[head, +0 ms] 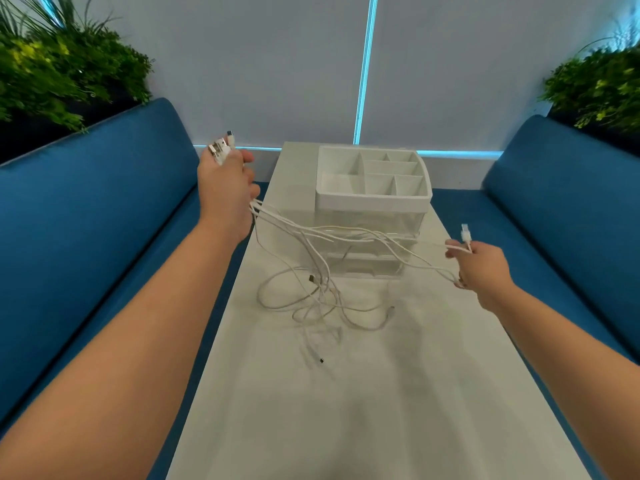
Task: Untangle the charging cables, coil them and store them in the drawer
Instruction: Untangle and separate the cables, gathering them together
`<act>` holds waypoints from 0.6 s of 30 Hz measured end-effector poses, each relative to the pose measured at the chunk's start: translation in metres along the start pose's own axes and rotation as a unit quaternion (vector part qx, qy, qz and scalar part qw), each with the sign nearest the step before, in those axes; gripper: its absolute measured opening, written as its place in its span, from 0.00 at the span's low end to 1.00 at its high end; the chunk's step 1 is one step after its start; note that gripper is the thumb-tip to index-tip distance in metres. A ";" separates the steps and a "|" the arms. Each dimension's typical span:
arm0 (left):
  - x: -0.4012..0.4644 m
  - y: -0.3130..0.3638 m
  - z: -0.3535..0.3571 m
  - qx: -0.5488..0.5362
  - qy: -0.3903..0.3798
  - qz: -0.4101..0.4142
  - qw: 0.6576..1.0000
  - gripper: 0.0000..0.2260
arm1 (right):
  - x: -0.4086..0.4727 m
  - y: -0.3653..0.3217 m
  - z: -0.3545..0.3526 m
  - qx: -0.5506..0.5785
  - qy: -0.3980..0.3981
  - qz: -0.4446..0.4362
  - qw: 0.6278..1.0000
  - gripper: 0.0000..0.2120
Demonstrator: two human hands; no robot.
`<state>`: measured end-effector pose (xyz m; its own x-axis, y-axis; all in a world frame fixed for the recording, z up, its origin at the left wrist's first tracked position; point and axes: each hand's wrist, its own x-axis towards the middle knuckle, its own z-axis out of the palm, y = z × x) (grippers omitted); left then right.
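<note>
Your left hand (227, 188) was raised over the table's left edge, fingers clamped round a bunch of white charging cables (311, 271) with the plugs (221, 148) protruding above the fist. Your right hand (483, 268) pinched one cable end, its USB plug (465, 233) pointing up. The remaining tangle lay on the white table (381, 393), before the clear drawer organiser (372, 199).

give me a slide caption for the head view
Left hand grips a bunch of plugs, right hand one; tangled cables sag before the organizer.
</note>
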<state>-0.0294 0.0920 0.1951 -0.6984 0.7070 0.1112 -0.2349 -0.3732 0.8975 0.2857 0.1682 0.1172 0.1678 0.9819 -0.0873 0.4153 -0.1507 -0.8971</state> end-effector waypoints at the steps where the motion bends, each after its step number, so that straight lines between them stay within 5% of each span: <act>1: -0.002 0.003 0.005 -0.006 -0.012 -0.002 1.000 0.09 | -0.002 -0.012 0.000 0.022 0.007 -0.001 1.000 0.11; 6: -0.030 -0.015 0.022 0.043 -0.128 -0.051 0.990 0.02 | -0.031 -0.068 0.010 0.053 -0.112 -0.061 0.990 0.12; 9: -0.049 -0.028 0.031 0.089 -0.193 -0.051 0.976 0.06 | -0.058 -0.097 0.025 0.100 -0.188 -0.092 0.973 0.05; 18: -0.043 0.008 0.043 -0.018 -0.215 -0.057 0.975 0.09 | -0.064 -0.128 0.035 0.093 -0.101 -0.190 0.972 0.10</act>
<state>0.0282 0.0843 0.2157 -0.3209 0.9286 0.1864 -0.3236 -0.2924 0.8999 0.1908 0.1287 0.2222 -0.1524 0.9681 0.1988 0.2407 0.2314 -0.9426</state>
